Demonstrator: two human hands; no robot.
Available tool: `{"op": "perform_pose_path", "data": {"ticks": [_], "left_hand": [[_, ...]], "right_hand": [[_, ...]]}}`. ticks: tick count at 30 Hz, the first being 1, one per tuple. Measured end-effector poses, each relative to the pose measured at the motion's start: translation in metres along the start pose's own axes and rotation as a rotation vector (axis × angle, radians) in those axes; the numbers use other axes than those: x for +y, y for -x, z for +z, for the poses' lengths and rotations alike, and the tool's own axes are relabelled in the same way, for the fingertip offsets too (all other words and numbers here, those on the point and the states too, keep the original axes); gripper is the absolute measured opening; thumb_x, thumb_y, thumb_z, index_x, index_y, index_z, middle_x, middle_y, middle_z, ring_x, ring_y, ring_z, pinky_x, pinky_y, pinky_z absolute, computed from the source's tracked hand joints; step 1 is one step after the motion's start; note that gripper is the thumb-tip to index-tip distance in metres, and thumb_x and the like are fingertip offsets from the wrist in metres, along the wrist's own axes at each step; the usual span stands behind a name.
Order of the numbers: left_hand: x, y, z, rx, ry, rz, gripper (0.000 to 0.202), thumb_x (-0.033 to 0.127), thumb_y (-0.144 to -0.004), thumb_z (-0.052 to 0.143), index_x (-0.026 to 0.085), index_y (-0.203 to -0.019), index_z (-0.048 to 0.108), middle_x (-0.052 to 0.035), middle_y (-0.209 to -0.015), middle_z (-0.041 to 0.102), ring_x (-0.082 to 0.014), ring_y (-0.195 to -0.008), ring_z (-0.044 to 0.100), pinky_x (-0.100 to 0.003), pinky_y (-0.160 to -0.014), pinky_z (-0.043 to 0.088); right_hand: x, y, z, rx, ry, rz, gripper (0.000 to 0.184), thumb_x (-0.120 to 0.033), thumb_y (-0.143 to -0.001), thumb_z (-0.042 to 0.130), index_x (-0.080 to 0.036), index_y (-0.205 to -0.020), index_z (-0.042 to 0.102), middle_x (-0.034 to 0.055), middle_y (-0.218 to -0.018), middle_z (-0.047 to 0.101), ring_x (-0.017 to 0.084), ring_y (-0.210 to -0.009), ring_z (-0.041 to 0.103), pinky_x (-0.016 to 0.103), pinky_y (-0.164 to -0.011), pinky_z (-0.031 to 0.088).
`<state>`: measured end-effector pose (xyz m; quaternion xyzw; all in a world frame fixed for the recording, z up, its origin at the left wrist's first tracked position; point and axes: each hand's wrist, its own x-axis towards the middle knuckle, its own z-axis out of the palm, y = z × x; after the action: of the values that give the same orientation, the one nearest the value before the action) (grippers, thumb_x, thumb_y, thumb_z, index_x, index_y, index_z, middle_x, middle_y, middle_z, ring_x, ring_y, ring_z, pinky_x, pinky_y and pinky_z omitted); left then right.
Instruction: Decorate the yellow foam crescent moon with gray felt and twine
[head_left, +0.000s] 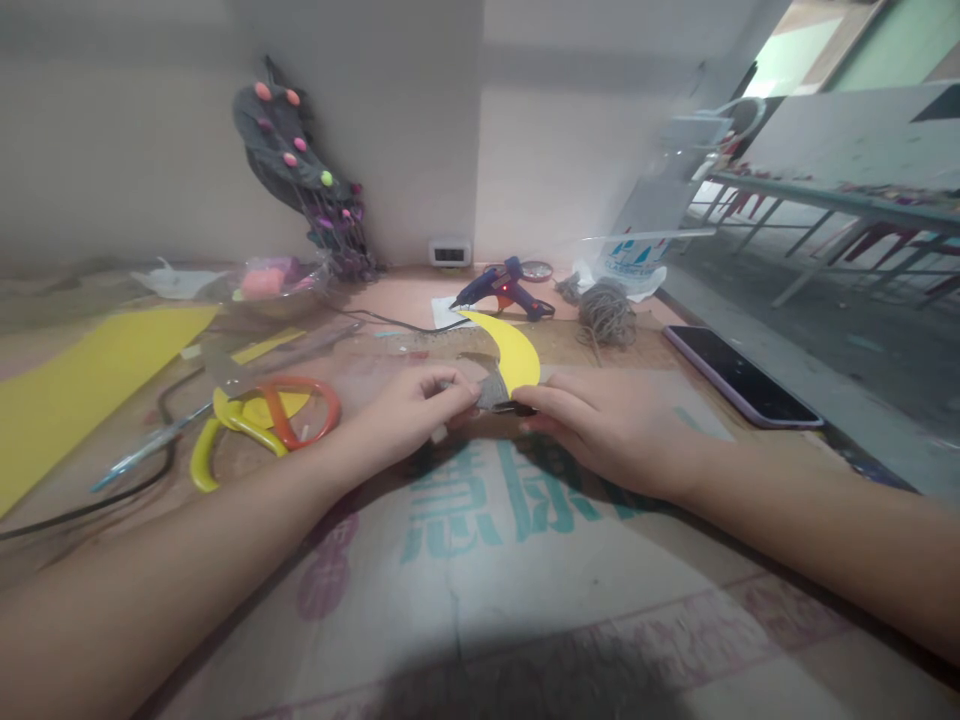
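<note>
A yellow crescent-moon cutout stands tilted between my two hands, its upper tip pointing left. Grey yarn covers its lower end. My left hand is closed in a pinch at the left edge of this yarn. With thumb and fingers closed, my right hand grips the bottom of the crescent; the fingertips hide part of it. Just beyond the crescent lies a blue hot glue gun with a small red light. Right of it rests a loose ball of grey yarn.
Orange-handled scissors, yellow-handled scissors, a pen and a yellow sheet lie at left. A phone lies near the right edge. Behind stand a small clock and a grey crescent with pompoms.
</note>
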<state>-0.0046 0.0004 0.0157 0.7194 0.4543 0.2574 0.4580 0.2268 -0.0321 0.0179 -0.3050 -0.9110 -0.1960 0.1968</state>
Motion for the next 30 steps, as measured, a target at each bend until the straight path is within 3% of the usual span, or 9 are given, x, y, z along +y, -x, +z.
{"op": "perform_pose_path", "data": {"ticks": [30], "left_hand": [[0.0003,0.0005,-0.0022,-0.053,0.034,0.037,0.033,0.041,-0.084,0.052,0.017,-0.062,0.053,0.0040,-0.054,0.049,-0.0084,-0.049,0.043,-0.020,-0.045,0.032]], "right_hand": [[0.0010,0.0017,0.0042,-0.040,-0.056,0.000,0.026,-0.030,-0.099,0.041,-0.015,-0.105,0.063,0.0052,-0.080,0.066,0.014,-0.067,0.053,0.027,-0.059,0.029]]}}
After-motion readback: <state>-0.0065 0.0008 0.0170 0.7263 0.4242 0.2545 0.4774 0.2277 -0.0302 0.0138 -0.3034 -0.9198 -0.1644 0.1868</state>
